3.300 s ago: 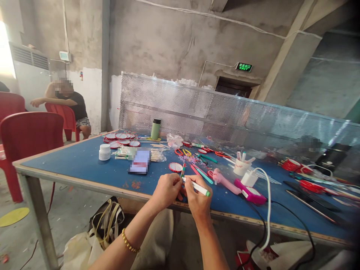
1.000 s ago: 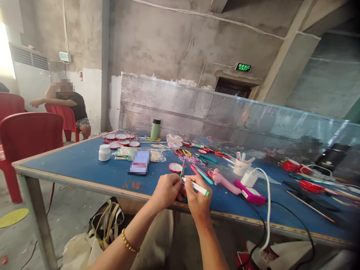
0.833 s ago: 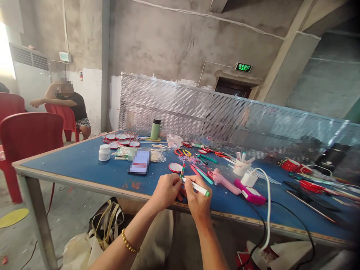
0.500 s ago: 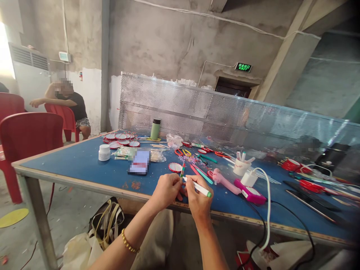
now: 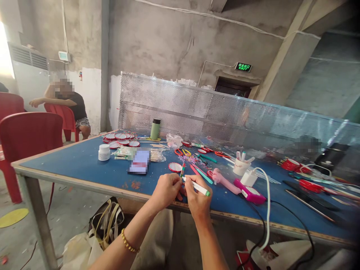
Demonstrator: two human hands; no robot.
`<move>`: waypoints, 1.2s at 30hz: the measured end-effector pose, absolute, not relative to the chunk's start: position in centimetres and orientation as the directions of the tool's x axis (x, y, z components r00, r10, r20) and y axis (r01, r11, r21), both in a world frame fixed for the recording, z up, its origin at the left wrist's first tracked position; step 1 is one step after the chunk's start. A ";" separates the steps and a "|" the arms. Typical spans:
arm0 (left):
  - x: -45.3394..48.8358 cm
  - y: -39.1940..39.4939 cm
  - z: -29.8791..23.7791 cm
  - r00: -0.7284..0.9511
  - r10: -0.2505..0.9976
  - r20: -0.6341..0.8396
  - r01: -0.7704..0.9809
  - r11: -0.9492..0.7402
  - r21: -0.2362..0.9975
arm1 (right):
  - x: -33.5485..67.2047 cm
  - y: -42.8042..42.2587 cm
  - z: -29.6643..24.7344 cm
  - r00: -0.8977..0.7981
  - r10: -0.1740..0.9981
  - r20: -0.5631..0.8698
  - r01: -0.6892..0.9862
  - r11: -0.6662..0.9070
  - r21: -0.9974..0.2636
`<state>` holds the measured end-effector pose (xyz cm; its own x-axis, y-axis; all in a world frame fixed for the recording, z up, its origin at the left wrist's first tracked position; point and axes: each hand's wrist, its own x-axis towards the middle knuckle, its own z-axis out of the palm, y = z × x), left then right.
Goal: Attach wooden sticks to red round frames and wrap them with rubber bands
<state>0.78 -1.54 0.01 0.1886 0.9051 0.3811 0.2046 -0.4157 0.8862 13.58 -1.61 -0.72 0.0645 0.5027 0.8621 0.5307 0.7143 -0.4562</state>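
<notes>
Shows at far left, just as in the earlier frames, red chairs [image 5: 33,131], one cut off by the edge, and a seated person [image 5: 78,105] with the head blurred out. Runs on to a white jar [image 5: 104,153] on the blue table [image 5: 70,161], then to red-rimmed discs [image 5: 120,136] overlapping too closely to count, and a phone [image 5: 139,161] with a pixelated screen, covering part of some packets [image 5: 159,155]. Pinches a stick [image 5: 182,170], banded red and green, between thumb and fingertips of the left hand [image 5: 165,190], nearly upright, in the same spot as half a second ago. Cannot tell the pose of the lower fingers or the length of stick hidden among them. Grips a white pen [image 5: 199,188] with thumb and fingers pressed together in the right hand [image 5: 198,204]; has moved slightly leftward since half a second ago, bringing the nib closer to the stick. Cannot tell touching from nearly touching. Farther right, shows two markers [image 5: 204,175], a pink tool [image 5: 226,182], a cup [image 5: 240,167], and a charger [image 5: 249,177] partly covering a magenta box [image 5: 253,193]. Fades into blur and shadow at the right edge.
</notes>
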 end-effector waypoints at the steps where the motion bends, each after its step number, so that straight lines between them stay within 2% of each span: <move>1: 0.8 -1.6 0.0 0.190 0.905 0.381 0.207 -0.416 0.885 | 13.6 -1.6 -0.7 0.064 0.497 0.865 0.533 0.716 -0.451; 16: 0.8 -1.5 0.1 0.189 0.902 0.388 0.212 -0.423 0.881 | 13.7 -1.4 -0.8 0.050 0.491 0.870 0.552 0.712 -0.434; 23: 0.9 -1.5 -0.1 0.184 0.911 0.369 0.200 -0.403 0.893 | 13.7 -1.5 -0.9 0.103 0.522 0.847 0.522 0.696 -0.493; 36: 0.8 -1.4 -0.1 0.193 0.908 0.373 0.206 -0.409 0.889 | 13.6 -1.5 -0.8 0.068 0.506 0.860 0.543 0.705 -0.457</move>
<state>0.80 -1.42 -0.08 0.1926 0.9077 0.3729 0.2056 -0.4089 0.8891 13.62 -1.52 -0.82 0.0682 0.5056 0.8601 0.5427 0.7046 -0.4572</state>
